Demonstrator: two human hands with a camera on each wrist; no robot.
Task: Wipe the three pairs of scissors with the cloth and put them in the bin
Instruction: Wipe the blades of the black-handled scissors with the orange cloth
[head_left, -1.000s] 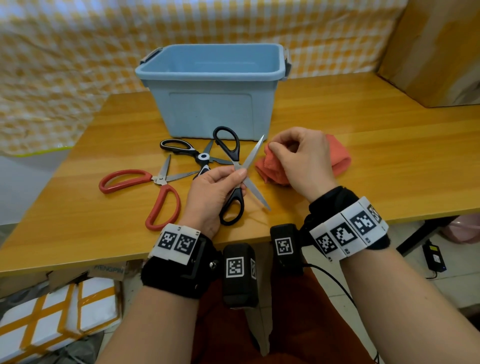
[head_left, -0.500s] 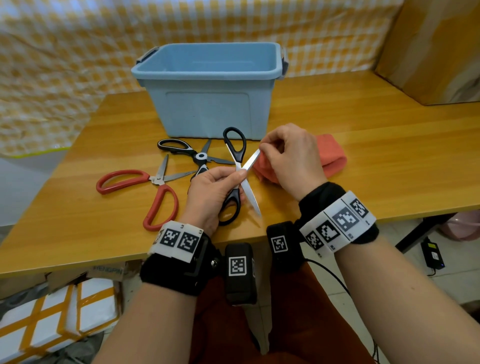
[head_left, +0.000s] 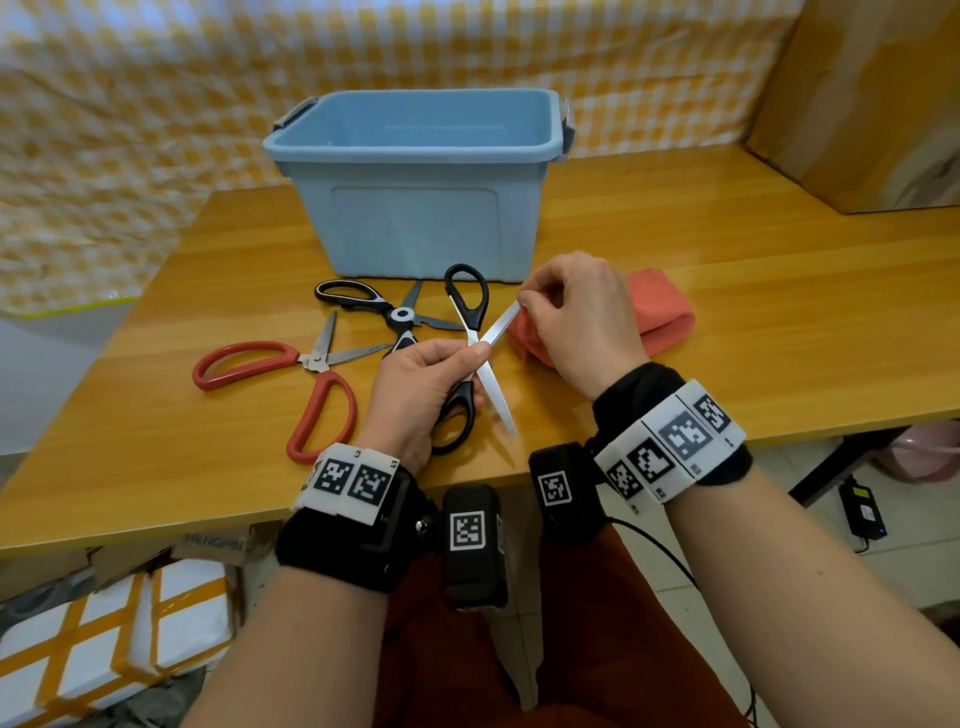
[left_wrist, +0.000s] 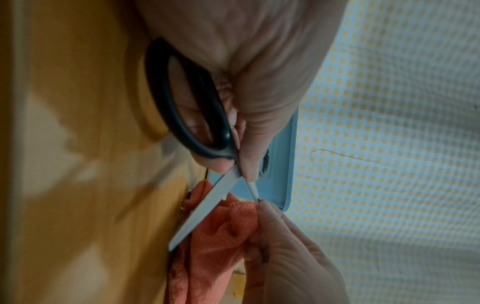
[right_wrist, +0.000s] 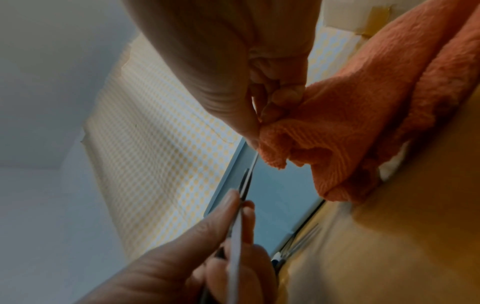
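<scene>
1. The red-handled scissors (head_left: 291, 379) are lying splayed open on the wooden table (head_left: 727, 322) at the left, their broad plastic loops pointing near and left; I judge they are waiting their turn.
2. Just right of them, the black-and-white scissors (head_left: 384, 312) are resting open too, short dark blades pointing toward the bin (head_left: 415, 182), a matte blue plastic tub sitting far and centre, apparently empty.
3. The left hand (head_left: 421, 395) is pinching the black-handled scissors (head_left: 467, 358) at the pivot between thumb and fingertips, holding them open above the table, probably so each smooth steel blade is exposed.
4. The right hand (head_left: 582, 317) is pinching the cloth (head_left: 660, 322), a nubbly orange terry fold, around the far blade's tip; the rest is trailing on the table at the right.
</scene>
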